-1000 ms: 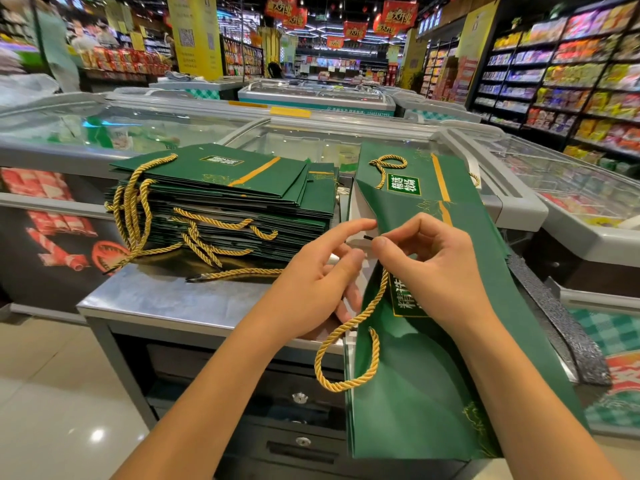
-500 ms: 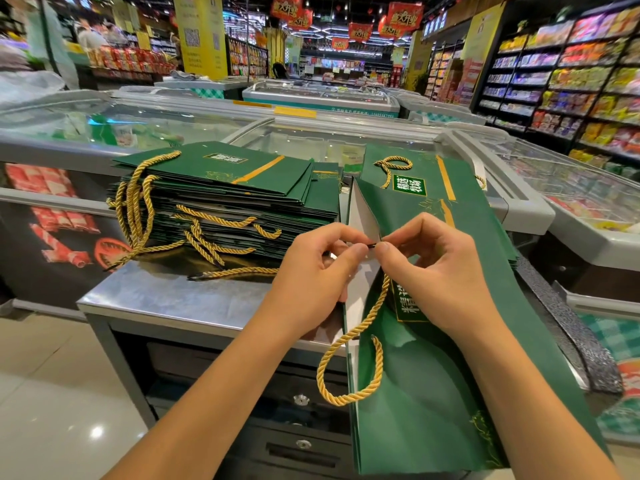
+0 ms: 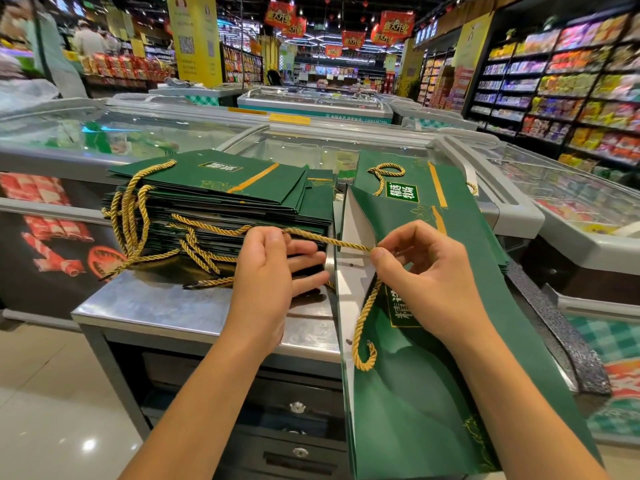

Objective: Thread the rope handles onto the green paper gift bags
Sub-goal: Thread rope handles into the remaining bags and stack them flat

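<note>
Left hand (image 3: 270, 271), right hand (image 3: 426, 282): both pinching 1 gold rope (image 3: 332, 241) at 1 green bag (image 3: 433, 410).

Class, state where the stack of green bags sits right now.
In the head view, the stack of green bags lies left of centre on the steel table, just behind the left hand.

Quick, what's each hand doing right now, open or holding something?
Left hand: pinching the gold rope handle.
Right hand: pinching the same rope at the edge of the green gift bag.
</note>
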